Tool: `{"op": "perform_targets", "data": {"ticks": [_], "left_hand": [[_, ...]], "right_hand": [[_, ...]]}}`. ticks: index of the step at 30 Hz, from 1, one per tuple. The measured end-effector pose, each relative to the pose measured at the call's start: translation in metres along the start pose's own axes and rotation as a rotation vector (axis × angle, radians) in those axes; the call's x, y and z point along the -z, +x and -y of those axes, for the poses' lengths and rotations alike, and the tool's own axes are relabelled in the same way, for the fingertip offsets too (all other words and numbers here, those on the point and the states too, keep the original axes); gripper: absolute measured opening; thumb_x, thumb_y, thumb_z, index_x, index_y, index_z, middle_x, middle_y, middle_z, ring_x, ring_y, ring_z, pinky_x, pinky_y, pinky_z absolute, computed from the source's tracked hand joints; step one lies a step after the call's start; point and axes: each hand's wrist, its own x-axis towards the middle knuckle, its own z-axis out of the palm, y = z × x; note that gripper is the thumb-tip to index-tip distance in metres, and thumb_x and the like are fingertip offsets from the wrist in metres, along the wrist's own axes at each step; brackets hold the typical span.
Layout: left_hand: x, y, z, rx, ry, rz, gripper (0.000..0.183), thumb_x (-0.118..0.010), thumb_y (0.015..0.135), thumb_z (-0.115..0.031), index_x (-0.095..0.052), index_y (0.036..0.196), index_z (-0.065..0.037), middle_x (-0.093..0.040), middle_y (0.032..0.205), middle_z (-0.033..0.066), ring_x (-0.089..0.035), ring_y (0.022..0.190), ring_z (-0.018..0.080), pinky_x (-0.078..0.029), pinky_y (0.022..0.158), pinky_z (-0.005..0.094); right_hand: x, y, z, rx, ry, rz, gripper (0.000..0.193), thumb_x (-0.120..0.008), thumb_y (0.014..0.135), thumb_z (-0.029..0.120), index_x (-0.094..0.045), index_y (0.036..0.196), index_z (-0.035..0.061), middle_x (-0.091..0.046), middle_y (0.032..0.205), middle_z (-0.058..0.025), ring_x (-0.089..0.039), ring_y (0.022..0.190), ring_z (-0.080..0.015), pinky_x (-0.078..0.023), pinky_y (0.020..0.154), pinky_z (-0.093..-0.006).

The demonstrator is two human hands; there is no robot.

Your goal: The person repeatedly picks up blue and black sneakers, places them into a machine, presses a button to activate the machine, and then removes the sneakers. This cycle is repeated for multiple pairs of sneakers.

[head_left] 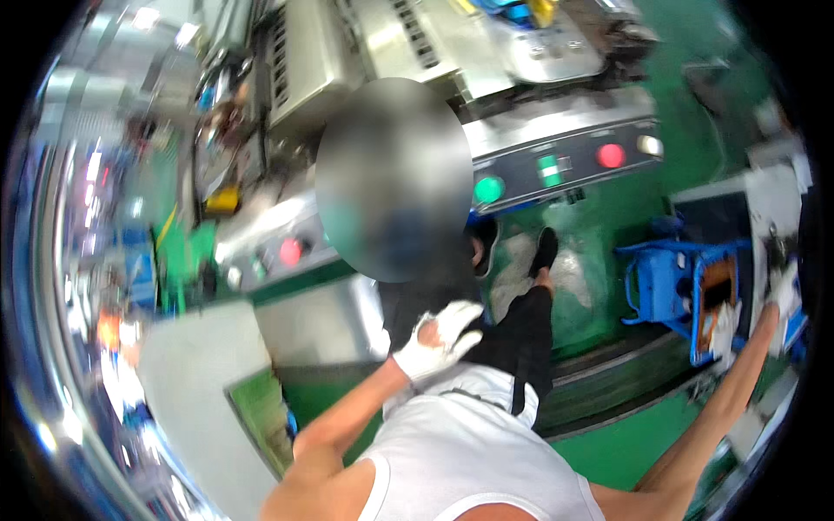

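Note:
My left hand (441, 340), in a white work glove with bare skin showing at the back, is held in front of my waist. Its fingers are spread, and I see nothing in them. My right arm reaches far out to the right side. At its end my right hand (784, 293), also in a white glove, is small and blurred near the rim of the view, beside a grey metal stand (769, 204). Its fingers cannot be made out, nor whether they hold anything. Just inward of that hand stands a blue plastic stool or chair (665, 282).
Ahead is a large metal machine with a control panel (584, 161) bearing a red button (611, 155) and a green button (489, 189). A pale grey surface (195, 356) lies at my left. A blurred oval covers part of the machine. The floor (578, 326) is green.

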Motion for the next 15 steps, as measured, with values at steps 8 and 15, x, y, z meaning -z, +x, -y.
{"op": "perform_targets", "data": {"ticks": [8,15], "left_hand": [[0.022,-0.116,0.127,0.333,-0.033,-0.628,0.025,-0.071,0.097,-0.011,-0.069,0.121,-0.001,-0.07,0.114,0.0181,-0.068,0.11,0.0367,-0.055,0.096,0.0425],[-0.079,-0.377,0.253,1.16,0.117,-1.025,0.023,-0.063,0.098,-0.018,-0.074,0.116,-0.009,-0.07,0.115,0.0178,-0.065,0.113,0.0389,-0.052,0.101,0.0474]], "right_hand": [[-0.128,-0.349,0.105,0.019,0.616,0.513,0.061,-0.073,0.102,0.04,-0.054,0.134,-0.0078,-0.069,0.112,-0.0174,-0.07,0.095,-0.026,-0.063,0.086,-0.0367],[-0.18,-0.486,0.182,0.457,0.162,0.887,0.081,-0.074,0.102,0.038,-0.034,0.164,0.003,-0.05,0.154,-0.0191,-0.068,0.116,-0.0278,-0.065,0.082,-0.037]]}}
